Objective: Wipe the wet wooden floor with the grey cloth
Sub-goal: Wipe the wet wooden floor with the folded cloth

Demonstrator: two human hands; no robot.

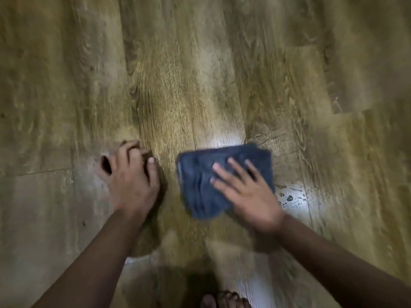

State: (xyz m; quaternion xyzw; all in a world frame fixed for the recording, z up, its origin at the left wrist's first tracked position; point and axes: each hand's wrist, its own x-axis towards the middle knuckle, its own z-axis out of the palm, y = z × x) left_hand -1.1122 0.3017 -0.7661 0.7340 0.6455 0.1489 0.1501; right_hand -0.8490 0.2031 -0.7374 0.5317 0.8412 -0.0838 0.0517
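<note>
On wooden floor [200, 74], grey cloth [200, 181] lying crosswise, right hand [246, 192] flat atop

Floor [200, 74]: wood-look planks, brown-gold with printed or natural grain — cannot tell which; semi-gloss, throwing pale glare patches. Water droplets [291, 198]: small glossy beads and streaks on the plank just right of the cloth. Grey cloth [200, 181]: soft textile, dark blue-grey, matt, finely napped — folded, with shallow wrinkles across its surface.
</note>
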